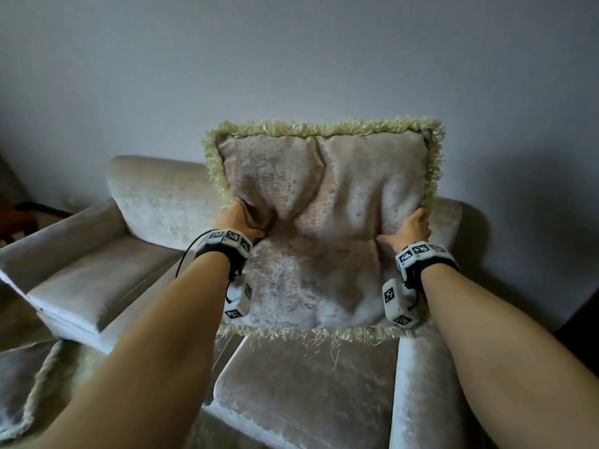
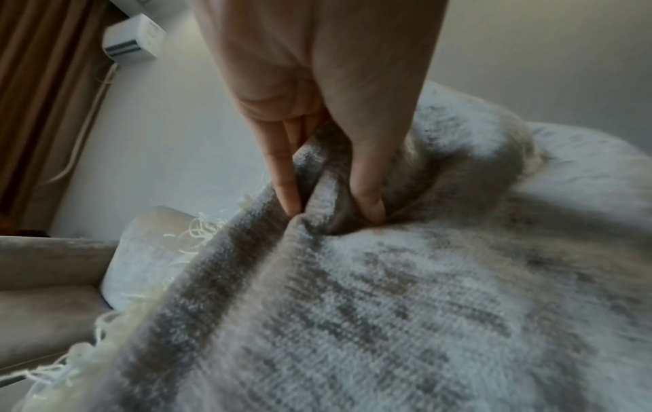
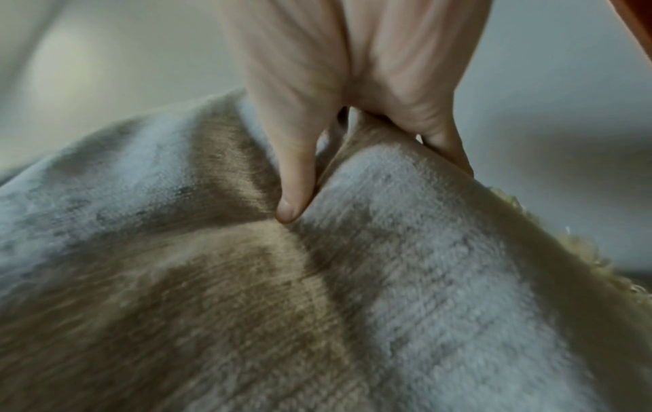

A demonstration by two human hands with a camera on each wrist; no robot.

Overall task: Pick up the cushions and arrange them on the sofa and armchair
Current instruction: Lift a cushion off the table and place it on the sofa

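Note:
A square beige velvet cushion [image 1: 324, 222] with a pale yellow fringe is held upright above the right seat of the beige sofa [image 1: 301, 384]. My left hand [image 1: 238, 222] grips its left edge, pinching a fold of fabric [image 2: 328, 189] between thumb and fingers. My right hand [image 1: 410, 226] grips the right edge, thumb on the front face [image 3: 292, 195] and fingers behind. A second fringed cushion [image 1: 26, 390] lies at the lower left edge of the head view, partly cut off.
The sofa's left seat [image 1: 97, 280] and its backrest [image 1: 155, 196] lie to the left. A grey wall [image 1: 291, 59] rises behind. Dark wooden furniture [image 1: 16, 222] stands at far left. The left wrist view shows a brown curtain [image 2: 42, 97] and an air conditioner [image 2: 134, 39].

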